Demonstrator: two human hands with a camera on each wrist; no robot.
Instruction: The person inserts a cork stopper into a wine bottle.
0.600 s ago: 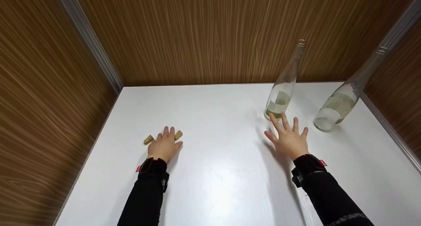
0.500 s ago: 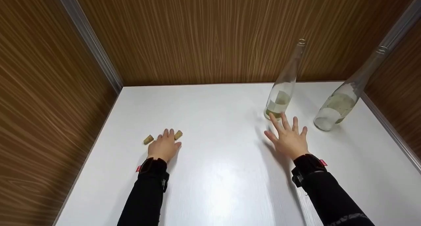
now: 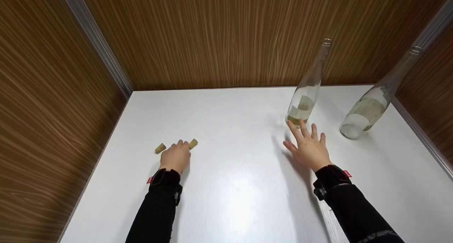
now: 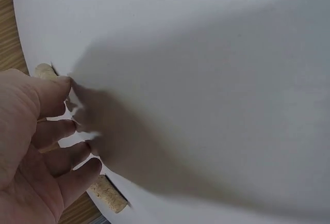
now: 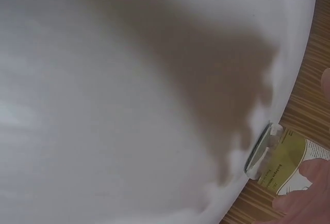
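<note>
- Cork pieces: two on the white bench [image 3: 230, 129], lower left of the head view. Left cork [image 3: 160, 148] lies apart from the knuckles; right cork [image 3: 193, 143] sits just beside the fingertips.
- Left hand [image 3: 175, 157]: fingers curling down between the two corks, holding nothing that I can see. Left wrist view shows a cork [image 4: 108, 194] by the little finger and another [image 4: 45, 70] past the index finger.
- Right hand [image 3: 307, 147]: fingers spread wide, empty, tips near the base of the nearer glass bottle [image 3: 304, 101], contact unclear.
- Second bottle [image 3: 368, 110]: upright, right of frame, well apart from both hands.
- Step, by my read: reach phase, cork pickup plus steadying the bottle.
- Next likely needs: pinch one cork, wrap the bottle body without tipping it.
</note>
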